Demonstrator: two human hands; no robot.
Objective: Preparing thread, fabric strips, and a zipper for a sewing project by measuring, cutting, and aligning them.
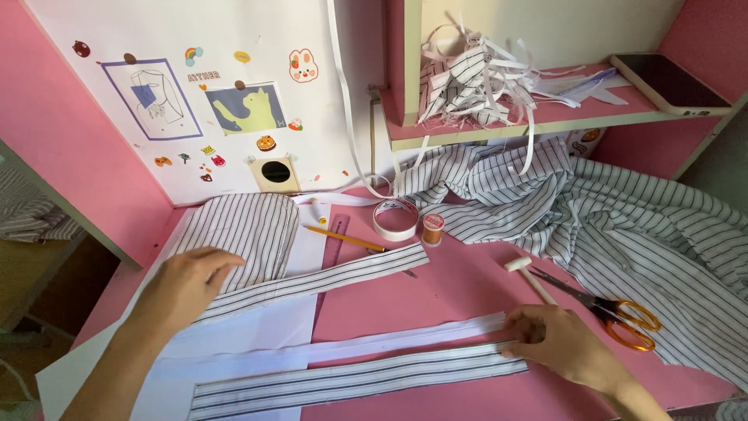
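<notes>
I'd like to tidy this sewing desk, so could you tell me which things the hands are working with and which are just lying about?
In use:
left hand on the curved striped piece
right hand on the lower striped strip and white strip

Lying about:
scissors
small mallet
pencil
tape roll
thread spool
phone

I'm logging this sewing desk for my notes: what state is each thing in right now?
Left hand: open, flat on the curved striped piece.
Right hand: pressing the end of the near striped strip.
Near striped strip: flat, unfolded.
Diagonal striped strip: flat.
Scissors: shut, lying down.
Tape roll: lying flat.
Thread spool: upright.
Phone: screen dark.
Striped shirt: crumpled.
</notes>
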